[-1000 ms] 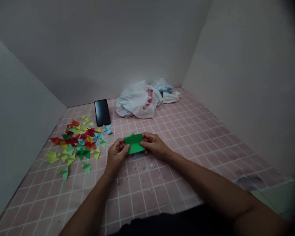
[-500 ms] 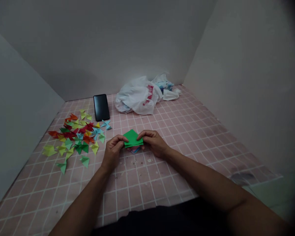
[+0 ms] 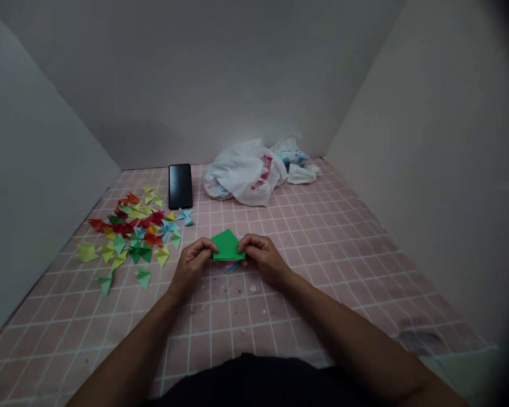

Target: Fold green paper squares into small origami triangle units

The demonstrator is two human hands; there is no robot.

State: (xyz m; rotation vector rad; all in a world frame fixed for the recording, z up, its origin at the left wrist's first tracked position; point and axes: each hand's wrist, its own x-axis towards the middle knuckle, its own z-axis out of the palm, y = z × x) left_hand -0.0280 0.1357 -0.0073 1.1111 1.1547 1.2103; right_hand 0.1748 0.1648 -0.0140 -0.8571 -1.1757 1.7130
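A folded piece of green paper (image 3: 228, 246) is held up between both hands, its point away from me and a straight folded edge towards me. My left hand (image 3: 192, 263) pinches its left corner between thumb and fingers. On the opposite side my right hand (image 3: 264, 259) grips the right corner the same way. Partly hidden beneath the green paper is something flat with pink and blue on it (image 3: 230, 267); I cannot make out what it is. Left of my hands lie several small folded paper pieces (image 3: 141, 251) in green, yellow, red, orange and light blue.
A black phone (image 3: 180, 186) lies behind the paper pieces. Against the back wall sits a crumpled white plastic bag (image 3: 246, 172) with red print, with another bag (image 3: 292, 158) beside it. Pale walls enclose the pink checked cloth (image 3: 314, 243) on three sides. Small scraps dot it near me.
The gap between the green paper's layers at the near edge has narrowed, so the edges lie closer together. Both hands keep their pinch. The camera view has shifted slightly.
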